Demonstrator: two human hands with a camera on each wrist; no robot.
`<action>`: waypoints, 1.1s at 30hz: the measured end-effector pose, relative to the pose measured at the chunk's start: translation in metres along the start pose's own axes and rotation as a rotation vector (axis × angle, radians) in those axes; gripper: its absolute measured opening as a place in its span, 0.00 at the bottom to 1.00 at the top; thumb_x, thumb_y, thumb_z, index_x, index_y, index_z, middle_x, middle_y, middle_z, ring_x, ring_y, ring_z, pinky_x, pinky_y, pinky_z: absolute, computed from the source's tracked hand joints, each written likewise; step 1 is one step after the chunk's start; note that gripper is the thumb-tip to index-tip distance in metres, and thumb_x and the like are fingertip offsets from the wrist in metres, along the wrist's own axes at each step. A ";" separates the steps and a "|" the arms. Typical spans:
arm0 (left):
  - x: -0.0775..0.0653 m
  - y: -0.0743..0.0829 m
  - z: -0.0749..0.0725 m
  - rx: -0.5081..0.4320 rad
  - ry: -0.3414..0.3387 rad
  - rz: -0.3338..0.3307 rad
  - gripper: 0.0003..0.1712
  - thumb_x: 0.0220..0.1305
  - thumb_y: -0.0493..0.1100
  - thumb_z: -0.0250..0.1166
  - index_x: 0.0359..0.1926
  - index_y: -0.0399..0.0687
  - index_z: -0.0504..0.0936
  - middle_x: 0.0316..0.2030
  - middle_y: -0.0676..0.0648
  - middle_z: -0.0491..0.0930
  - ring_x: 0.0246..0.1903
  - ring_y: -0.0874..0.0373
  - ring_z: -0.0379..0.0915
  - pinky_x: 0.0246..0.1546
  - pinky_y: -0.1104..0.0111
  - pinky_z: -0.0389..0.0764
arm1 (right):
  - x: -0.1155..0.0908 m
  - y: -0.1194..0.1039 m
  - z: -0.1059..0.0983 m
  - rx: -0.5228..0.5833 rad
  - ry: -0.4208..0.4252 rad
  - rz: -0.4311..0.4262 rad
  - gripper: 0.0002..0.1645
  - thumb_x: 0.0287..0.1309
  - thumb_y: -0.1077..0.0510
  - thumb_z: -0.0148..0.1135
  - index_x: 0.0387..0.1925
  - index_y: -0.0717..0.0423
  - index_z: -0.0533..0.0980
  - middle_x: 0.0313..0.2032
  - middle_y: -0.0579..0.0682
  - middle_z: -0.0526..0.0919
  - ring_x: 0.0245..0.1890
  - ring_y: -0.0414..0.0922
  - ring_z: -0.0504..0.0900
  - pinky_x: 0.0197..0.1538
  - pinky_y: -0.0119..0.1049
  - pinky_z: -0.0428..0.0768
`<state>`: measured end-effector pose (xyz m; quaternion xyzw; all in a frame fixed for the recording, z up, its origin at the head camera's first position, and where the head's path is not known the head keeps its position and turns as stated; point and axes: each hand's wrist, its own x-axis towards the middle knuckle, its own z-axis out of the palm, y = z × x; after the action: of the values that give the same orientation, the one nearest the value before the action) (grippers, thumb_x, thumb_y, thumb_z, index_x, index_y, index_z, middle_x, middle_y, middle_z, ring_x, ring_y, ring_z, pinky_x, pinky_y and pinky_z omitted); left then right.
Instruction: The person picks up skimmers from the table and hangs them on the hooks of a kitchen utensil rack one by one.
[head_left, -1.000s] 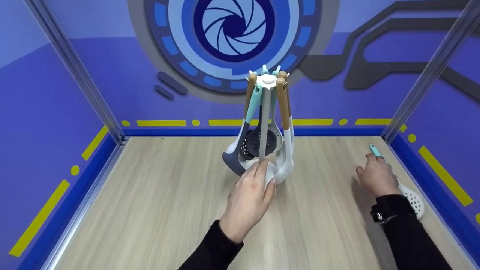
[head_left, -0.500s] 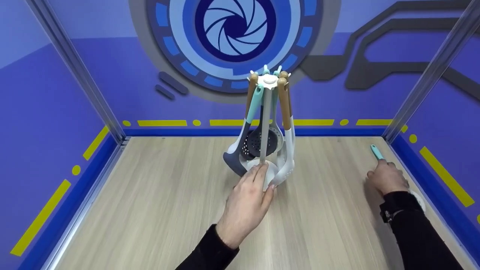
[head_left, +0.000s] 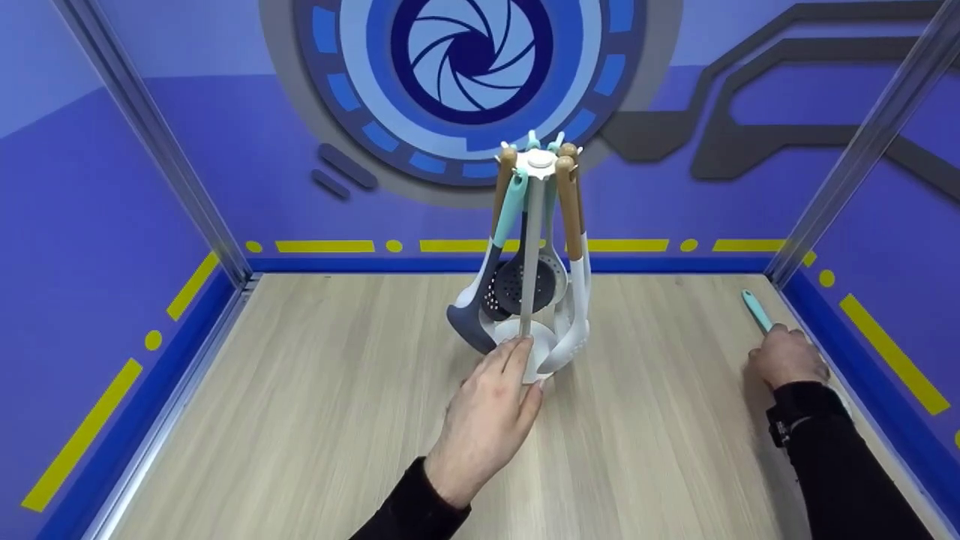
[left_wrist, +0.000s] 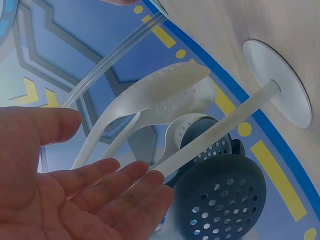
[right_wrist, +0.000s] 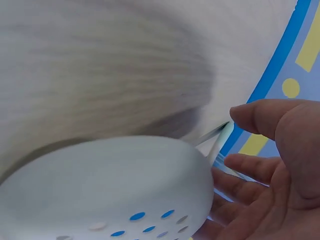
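Observation:
A white utensil stand (head_left: pixel 532 255) with a round base (left_wrist: pixel 272 85) stands mid-table, hung with several kitchen utensils. My left hand (head_left: pixel 484 420) is in front of it, fingers straight, fingertips by the pole; whether they touch it I cannot tell. At the right table edge lies a white skimmer (right_wrist: pixel 115 175) with a mint handle (head_left: pixel 756 309). Over its handle is my right hand (head_left: pixel 791 358). In the right wrist view the thumb and spread fingers lie on either side of the handle, not closed round it. In the head view that hand and sleeve hide most of the skimmer.
On the stand hang a dark ladle (head_left: pixel 472 322), a dark skimmer (left_wrist: pixel 220 200) and white spoons (left_wrist: pixel 150 90) with brown handles. Patterned blue walls and metal corner posts (head_left: pixel 862 142) bound the wooden table (head_left: pixel 337 390). The right wall rises close beside the skimmer.
My right hand has moved right and down over the skimmer's handle, covering more of the skimmer. My left hand has drawn slightly back toward me from the stand. The stand stays put.

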<state>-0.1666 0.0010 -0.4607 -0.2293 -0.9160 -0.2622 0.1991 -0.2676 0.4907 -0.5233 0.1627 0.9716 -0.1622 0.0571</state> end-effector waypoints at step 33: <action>-0.005 -0.005 0.007 0.023 -0.023 -0.006 0.32 0.81 0.45 0.77 0.78 0.37 0.82 0.70 0.36 0.89 0.71 0.41 0.89 0.70 0.48 0.92 | 0.004 0.018 0.007 -0.029 0.110 0.008 0.14 0.79 0.73 0.49 0.40 0.82 0.77 0.34 0.78 0.83 0.27 0.61 0.81 0.28 0.58 0.83</action>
<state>-0.1667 -0.0001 -0.4703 -0.2272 -0.9218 -0.2496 0.1905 -0.2648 0.5056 -0.5363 0.1746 0.9748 -0.1387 0.0067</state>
